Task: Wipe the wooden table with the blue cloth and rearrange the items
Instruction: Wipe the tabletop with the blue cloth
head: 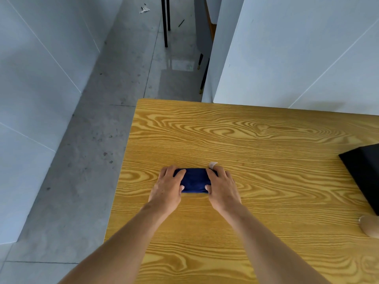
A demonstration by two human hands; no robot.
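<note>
— What are the hands doing?

— Both are on the blue cloth [194, 179], which is folded into a small dark pad. The left hand [167, 186] covers its left end, fingers curled over the far edge and thumb pressed at the near edge. The right hand [222, 186] mirrors it on the right end. Each hand is grasping its end of the cloth, and the middle strip shows between them.

— And where does the cloth sit?

— Flat on the wooden table [266, 171], toward the left side, nearer the left edge than the right, about midway between the near and far edges.

— Anything touching it?

— A small pale tag [212, 165] pokes out at its far right corner, just beyond the right fingers. Whether it belongs to the cloth I cannot tell.

— What else is on the table?

— A black object [363, 175] with slanted faces at the right edge of the view, well apart from the hands, and just nearer than it a pale rounded object [369, 226], cut off by the frame.

— Beyond the table?

— Grey tiled floor [82, 181] to the left and far side, white panels [297, 48] against the far edge, and thin black furniture legs [165, 23] farther off.
</note>
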